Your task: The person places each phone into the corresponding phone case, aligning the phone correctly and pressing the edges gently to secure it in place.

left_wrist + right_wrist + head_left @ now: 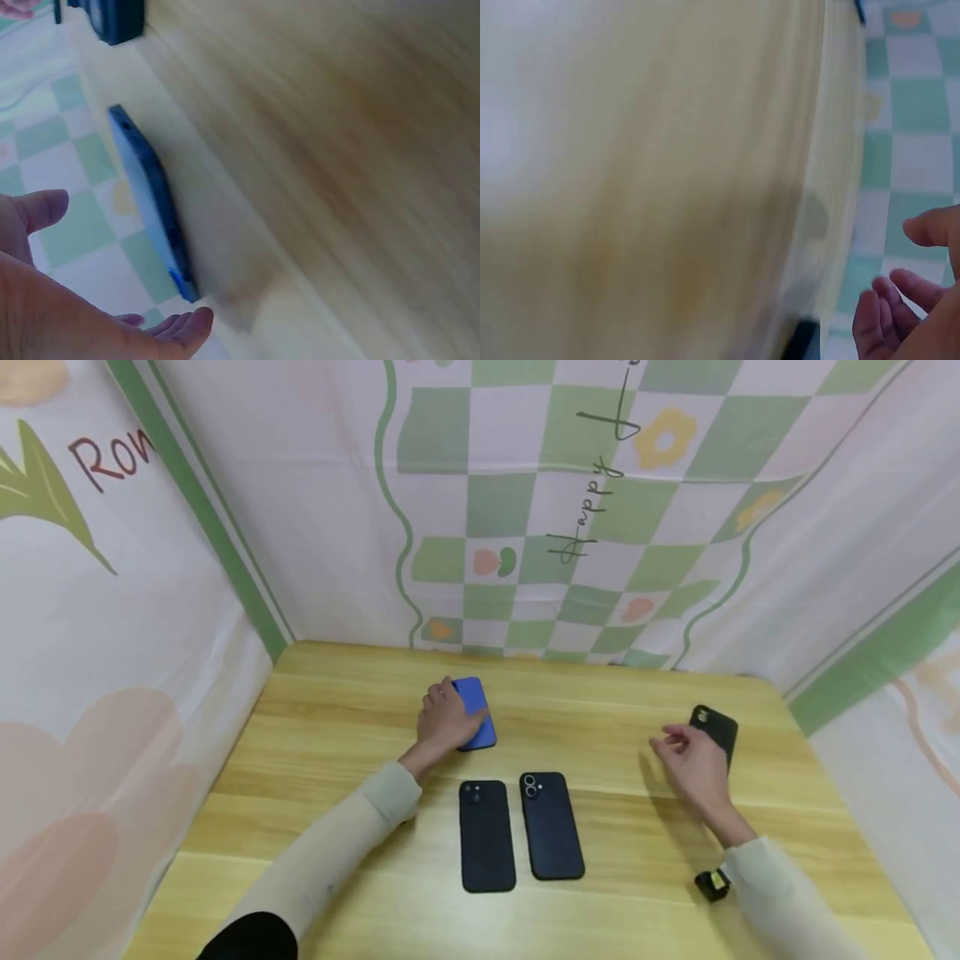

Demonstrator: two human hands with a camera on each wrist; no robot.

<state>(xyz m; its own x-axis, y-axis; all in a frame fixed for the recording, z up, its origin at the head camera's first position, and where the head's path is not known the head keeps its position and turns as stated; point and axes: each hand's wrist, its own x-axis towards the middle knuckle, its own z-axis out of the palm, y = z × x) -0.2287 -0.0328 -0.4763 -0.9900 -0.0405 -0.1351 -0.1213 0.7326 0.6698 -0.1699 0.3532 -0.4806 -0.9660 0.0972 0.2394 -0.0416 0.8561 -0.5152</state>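
A blue phone (474,710) lies on the far side of the wooden table. My left hand (442,720) is over its left side, thumb and fingers spread apart. In the left wrist view the left hand (82,307) has its fingertips close to one end of the phone (154,191); whether they touch cannot be told. At the right, my right hand (696,767) is beside a black phone (717,731) and hides part of it. The right wrist view has this hand (919,315) with loosely bent fingers and nothing between them.
Two more dark phones, a left one (487,843) and a right one (553,831), lie side by side near the middle of the table (360,710). A small black device (712,885) shows at the right wrist. Printed curtains (330,527) hang behind the table.
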